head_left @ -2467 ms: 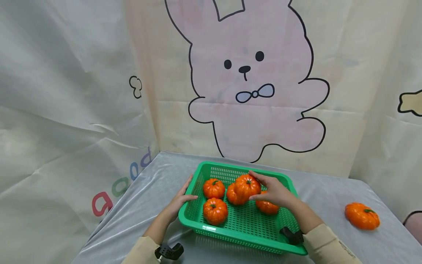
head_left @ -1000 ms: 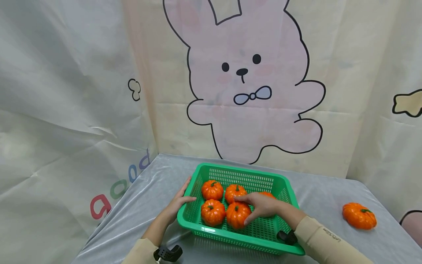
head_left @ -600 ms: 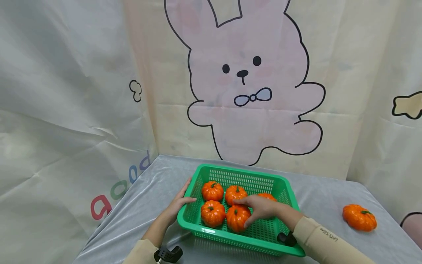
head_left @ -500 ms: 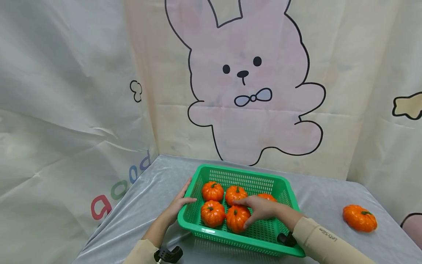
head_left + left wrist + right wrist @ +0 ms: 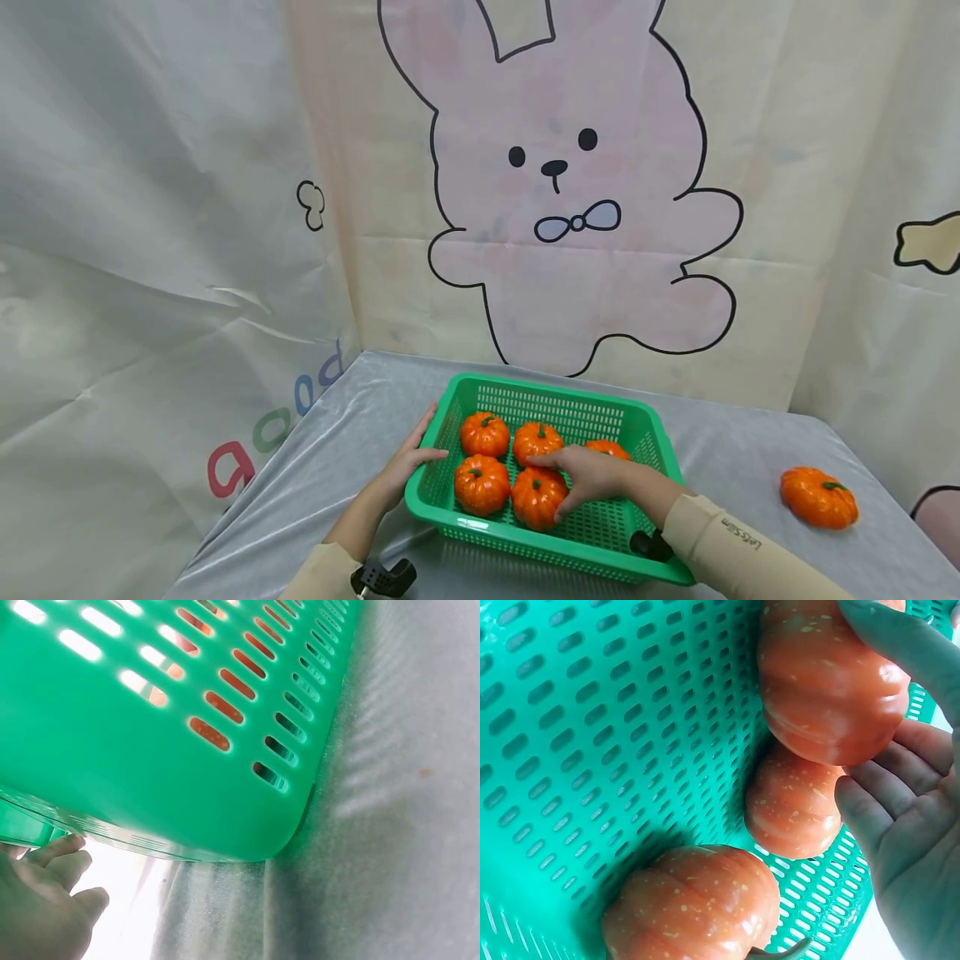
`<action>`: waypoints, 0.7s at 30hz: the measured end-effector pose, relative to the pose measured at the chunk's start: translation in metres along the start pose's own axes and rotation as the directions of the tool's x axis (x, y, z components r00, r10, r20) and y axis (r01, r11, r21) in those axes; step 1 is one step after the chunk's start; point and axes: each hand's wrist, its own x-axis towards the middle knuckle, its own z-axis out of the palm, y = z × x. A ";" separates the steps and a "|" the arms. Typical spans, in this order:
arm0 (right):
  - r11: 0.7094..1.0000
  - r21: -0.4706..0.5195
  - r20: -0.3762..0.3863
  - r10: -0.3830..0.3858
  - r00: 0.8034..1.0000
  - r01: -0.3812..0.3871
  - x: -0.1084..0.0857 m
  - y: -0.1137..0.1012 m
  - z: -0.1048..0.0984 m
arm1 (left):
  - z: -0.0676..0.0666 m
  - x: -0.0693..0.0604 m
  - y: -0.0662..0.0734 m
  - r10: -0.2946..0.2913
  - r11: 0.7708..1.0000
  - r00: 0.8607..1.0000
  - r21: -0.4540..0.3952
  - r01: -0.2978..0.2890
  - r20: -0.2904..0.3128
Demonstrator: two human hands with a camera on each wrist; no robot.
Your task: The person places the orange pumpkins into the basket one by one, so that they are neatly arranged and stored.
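Note:
A green plastic basket [image 5: 555, 546] with slotted walls lies on the cloth-covered table. My left hand [image 5: 401, 468] holds its left rim, thumb over the inner side and fingers along the outside. Inside, my right hand [image 5: 592, 479] grips an orange toy pumpkin [image 5: 537, 500] at the front middle, thumb on the near side and fingers on the far side. Touching or nearly touching it on the left is another pumpkin [image 5: 481, 485]. Behind these sit a back-left pumpkin [image 5: 483, 434] and a back-middle pumpkin [image 5: 536, 442]. A further pumpkin [image 5: 607, 448] is partly hidden by my right hand.
One more pumpkin [image 5: 817, 497] lies on its side on the grey cloth [image 5: 735, 433], right of the basket. Printed fabric walls [image 5: 585, 283] enclose the table at the back and sides. Each wrist carries a black strap mount [image 5: 384, 577].
My right hand has brought its pumpkin down from above the back-middle one to the basket's front, then nudged it slightly left along with its neighbour. My left hand has stayed on the rim.

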 end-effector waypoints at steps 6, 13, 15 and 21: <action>1.000 0.010 0.004 -0.009 1.000 0.009 0.000 -0.001 0.000 | -0.002 0.002 -0.003 -0.002 1.000 1.000 0.007 0.002 0.005; 0.998 0.051 -0.002 -0.020 1.000 0.020 -0.001 -0.003 -0.002 | -0.001 0.000 -0.001 0.005 1.000 1.000 0.014 -0.005 -0.009; 0.999 0.043 -0.005 -0.026 1.000 0.026 -0.001 -0.003 -0.003 | -0.001 0.000 0.000 0.008 1.000 1.000 0.014 -0.008 -0.013; 0.997 0.061 -0.012 -0.042 0.999 0.043 -0.002 -0.004 -0.005 | -0.001 0.001 -0.001 0.008 1.000 1.000 0.017 -0.008 -0.007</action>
